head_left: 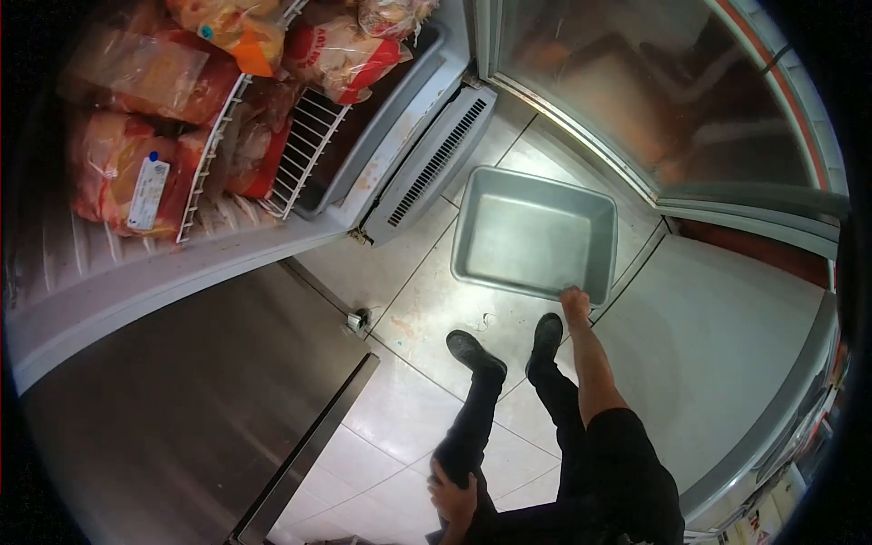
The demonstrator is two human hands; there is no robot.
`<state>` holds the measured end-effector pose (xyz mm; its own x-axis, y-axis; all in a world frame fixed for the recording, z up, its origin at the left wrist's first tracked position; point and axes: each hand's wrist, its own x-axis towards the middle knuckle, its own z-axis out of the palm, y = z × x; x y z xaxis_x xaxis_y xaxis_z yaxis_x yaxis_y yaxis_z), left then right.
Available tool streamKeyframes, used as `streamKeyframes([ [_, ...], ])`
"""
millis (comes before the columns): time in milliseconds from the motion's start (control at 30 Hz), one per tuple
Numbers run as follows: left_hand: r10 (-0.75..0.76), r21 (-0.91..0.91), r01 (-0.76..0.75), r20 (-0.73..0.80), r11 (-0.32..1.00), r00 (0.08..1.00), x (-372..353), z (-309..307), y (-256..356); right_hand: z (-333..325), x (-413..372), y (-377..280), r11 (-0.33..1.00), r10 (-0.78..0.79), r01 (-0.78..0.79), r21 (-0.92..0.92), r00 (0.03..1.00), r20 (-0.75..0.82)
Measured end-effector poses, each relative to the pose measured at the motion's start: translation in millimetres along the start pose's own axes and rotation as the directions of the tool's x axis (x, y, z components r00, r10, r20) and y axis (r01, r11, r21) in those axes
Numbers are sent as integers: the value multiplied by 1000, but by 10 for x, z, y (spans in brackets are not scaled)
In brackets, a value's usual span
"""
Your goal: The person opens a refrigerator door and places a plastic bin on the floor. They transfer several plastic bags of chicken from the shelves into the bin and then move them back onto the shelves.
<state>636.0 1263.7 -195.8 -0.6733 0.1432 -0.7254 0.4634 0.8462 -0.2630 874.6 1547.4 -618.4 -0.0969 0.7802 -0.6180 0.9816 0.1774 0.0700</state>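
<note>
A grey rectangular tub (pixel 531 232) with nothing in it rests in front of the open fridge, over the tiled floor. My right hand (pixel 575 304) is closed on the tub's near rim, close to its right corner. My left hand (pixel 452 495) lies against my left leg near the knee, fingers spread on the dark trousers, holding nothing. Several plastic bags of raw poultry (pixel 127 173) fill the fridge at the upper left, some on a white wire rack (pixel 309 136).
A fridge door with a glass pane (pixel 627 82) stands open at the upper right. At the lower left is a steel door (pixel 191 400). A white panel (pixel 718 336) lies to the right. My shoes (pixel 476 352) are just below the tub.
</note>
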Motion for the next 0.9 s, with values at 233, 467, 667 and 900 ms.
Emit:
streamKeyframes([
  [233,43,-68,-46,-37,997,998,0,-54,58,107,91,327,903,-189,118,-413,972,-136],
  [467,8,-69,-7,24,998,1000,-40,-130,152,-180,710,-227,843,-240,123,-523,957,-162],
  [667,66,-37,-67,-34,997,997,-117,-58,165,-426,228,-789,982,-190,180,-64,955,-226],
  [900,234,-138,-222,81,965,969,-256,-63,-29,-845,-2081,-970,753,-447,193,629,852,272],
])
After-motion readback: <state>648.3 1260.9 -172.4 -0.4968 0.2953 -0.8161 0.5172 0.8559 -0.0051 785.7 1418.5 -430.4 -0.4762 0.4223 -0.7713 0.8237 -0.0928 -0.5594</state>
